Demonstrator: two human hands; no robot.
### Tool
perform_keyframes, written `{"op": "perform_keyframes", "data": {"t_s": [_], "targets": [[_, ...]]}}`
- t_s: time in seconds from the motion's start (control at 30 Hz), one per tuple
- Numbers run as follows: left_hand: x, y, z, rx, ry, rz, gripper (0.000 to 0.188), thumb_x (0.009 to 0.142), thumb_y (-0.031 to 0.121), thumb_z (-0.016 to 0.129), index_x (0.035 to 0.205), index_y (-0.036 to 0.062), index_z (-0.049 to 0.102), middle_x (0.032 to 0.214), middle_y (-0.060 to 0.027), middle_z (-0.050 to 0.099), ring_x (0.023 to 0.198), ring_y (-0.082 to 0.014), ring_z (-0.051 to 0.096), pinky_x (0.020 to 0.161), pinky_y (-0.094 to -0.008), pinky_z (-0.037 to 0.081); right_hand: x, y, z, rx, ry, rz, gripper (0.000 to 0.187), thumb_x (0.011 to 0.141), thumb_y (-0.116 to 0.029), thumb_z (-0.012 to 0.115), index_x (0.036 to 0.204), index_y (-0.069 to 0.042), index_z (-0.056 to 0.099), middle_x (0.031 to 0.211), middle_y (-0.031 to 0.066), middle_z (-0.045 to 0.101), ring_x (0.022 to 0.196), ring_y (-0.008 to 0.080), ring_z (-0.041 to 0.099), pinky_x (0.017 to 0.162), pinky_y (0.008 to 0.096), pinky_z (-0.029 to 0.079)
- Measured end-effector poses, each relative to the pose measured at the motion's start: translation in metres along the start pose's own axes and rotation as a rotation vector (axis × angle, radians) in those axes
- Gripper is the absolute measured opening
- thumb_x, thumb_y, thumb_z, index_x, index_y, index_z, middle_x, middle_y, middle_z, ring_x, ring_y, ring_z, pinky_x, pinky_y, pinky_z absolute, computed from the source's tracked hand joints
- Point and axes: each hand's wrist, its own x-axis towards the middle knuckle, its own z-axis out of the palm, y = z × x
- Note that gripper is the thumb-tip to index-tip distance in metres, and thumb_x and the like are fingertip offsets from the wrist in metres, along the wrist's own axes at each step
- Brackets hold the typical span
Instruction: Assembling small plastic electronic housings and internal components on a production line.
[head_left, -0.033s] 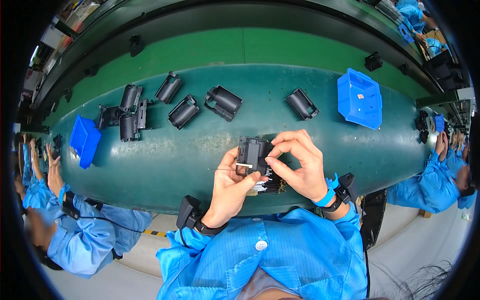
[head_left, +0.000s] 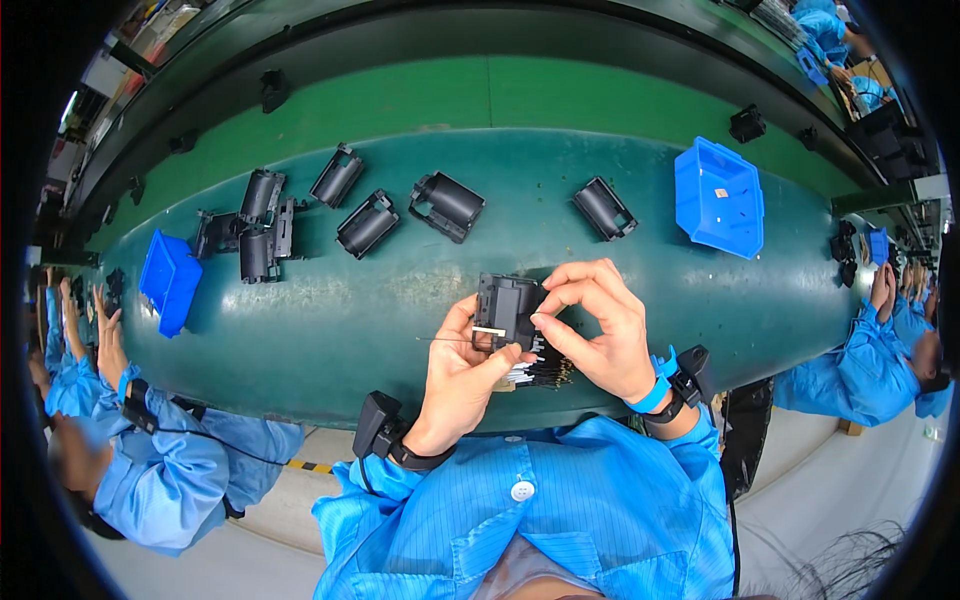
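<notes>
Nothing clearly moved since the earlier frame: left hand (head_left: 458, 372) clamped on a black housing (head_left: 512, 303) over the green table (head_left: 690, 300), right hand (head_left: 618, 345) at its edge, hold unclear; slack grip could drop it onto wire-like parts (head_left: 550, 371) crowding beneath. Beyond: left blue bin (head_left: 172, 283), loose housings (head_left: 368, 224), right blue bin (head_left: 722, 232)

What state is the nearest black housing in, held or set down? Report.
Held: the left hand grips the housing at its lower left, with the right hand at its right edge.
</notes>
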Motion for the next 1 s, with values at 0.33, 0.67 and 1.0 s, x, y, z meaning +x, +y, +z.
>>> {"op": "perform_keyframes", "data": {"t_s": [0.33,0.67,1.0], "targets": [[-0.0006,0.0006,0.002,0.015,-0.005,-0.022,0.052,0.081,-0.013,0.055,0.129,-0.0039,0.038,0.106,-0.0146,0.061,0.091,-0.0173,0.064,0.081,-0.0358,0.057,0.0026,0.0033,-0.0041,0.201,-0.087,0.2,0.01,0.075,-0.007,0.072,0.08,-0.004,0.064,0.104,0.0103,0.064,0.095,0.0236,0.061,0.083,0.0341,0.046],[0.0007,0.0009,0.0011,-0.004,-0.028,-0.019,0.051,0.081,-0.012,0.055,0.129,-0.0035,0.038,0.105,-0.0137,0.061,0.091,-0.0172,0.064,0.081,-0.0358,0.057,0.0038,0.0067,-0.0044,0.281,-0.134,0.298,0.007,0.077,-0.007,0.07,0.079,-0.004,0.064,0.103,0.0109,0.065,0.096,0.0204,0.061,0.086,0.0335,0.045],[0.0003,0.0019,0.0028,0.006,-0.023,-0.049,0.051,0.08,-0.012,0.056,0.127,-0.0039,0.038,0.106,-0.0141,0.061,0.092,-0.0176,0.064,0.081,-0.0345,0.057,0.0028,0.0082,-0.0035,0.329,-0.133,0.339,0.006,0.077,-0.005,0.07,0.078,-0.003,0.065,0.102,0.0106,0.064,0.097,0.0194,0.06,0.086,0.0335,0.045]]}}
